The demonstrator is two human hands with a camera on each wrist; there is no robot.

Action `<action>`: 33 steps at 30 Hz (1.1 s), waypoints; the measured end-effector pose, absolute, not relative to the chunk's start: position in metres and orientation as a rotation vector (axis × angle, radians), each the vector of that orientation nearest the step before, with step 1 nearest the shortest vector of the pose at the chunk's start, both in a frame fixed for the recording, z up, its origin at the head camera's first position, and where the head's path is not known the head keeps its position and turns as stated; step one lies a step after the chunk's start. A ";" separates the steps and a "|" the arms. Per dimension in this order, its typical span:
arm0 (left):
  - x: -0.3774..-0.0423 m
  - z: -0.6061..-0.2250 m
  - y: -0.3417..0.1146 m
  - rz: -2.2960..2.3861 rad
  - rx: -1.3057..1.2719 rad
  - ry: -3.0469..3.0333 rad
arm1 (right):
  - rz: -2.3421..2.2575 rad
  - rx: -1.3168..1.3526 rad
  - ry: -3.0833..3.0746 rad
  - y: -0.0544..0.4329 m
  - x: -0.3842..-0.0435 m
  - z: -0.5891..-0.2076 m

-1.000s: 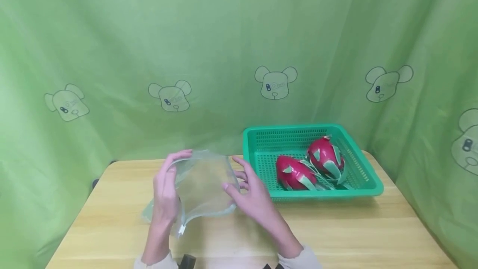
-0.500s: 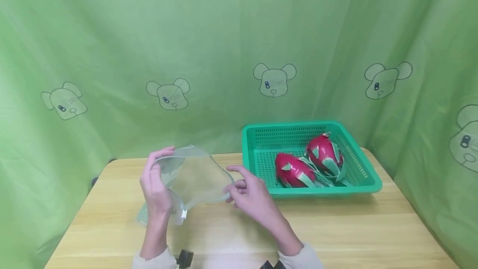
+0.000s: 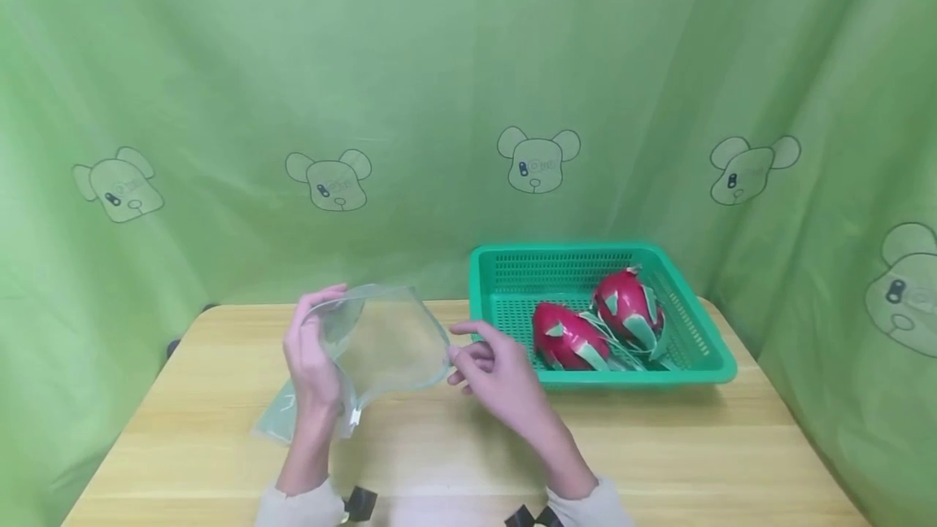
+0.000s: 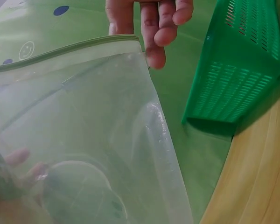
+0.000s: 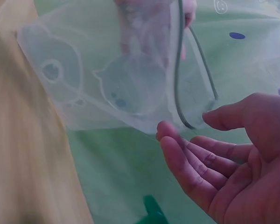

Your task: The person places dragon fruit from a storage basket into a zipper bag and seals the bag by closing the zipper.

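Note:
In the head view a clear slider zip bag (image 3: 391,340) is held above the table with its mouth spread wide. My left hand (image 3: 311,360) grips its left side, fingers wrapped round behind the rim. Two of those fingers show through the film in the left wrist view. A white slider (image 3: 356,416) sits at the near end of the zip. My right hand (image 3: 505,372) is at the right corner of the mouth. In the right wrist view its thumb stands apart from its loosely bent fingers (image 5: 196,175), which lie right at the bag's corner.
A green plastic basket (image 3: 607,378) stands at the back right of the wooden table (image 3: 659,462). Two red dragon fruits with green scales, one at the front (image 3: 567,336) and one behind (image 3: 622,299), lie in it. A green curtain (image 3: 432,63) hangs behind and beside the table.
The bag and left hand have moved left, and the mouth has been drawn wider. My right hand has slid to the rim's corner, its thumb coming away from the fingers. The dragon fruits stay put.

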State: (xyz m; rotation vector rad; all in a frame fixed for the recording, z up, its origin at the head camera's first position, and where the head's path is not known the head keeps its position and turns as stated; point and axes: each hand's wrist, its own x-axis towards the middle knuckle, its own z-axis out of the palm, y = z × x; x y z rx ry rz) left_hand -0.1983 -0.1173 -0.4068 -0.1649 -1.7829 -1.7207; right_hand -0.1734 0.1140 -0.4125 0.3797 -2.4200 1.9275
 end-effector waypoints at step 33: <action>-0.201 -0.404 -0.123 -1.752 -0.162 -1.800 | 0.894 0.243 -2.648 0.252 -0.204 -0.361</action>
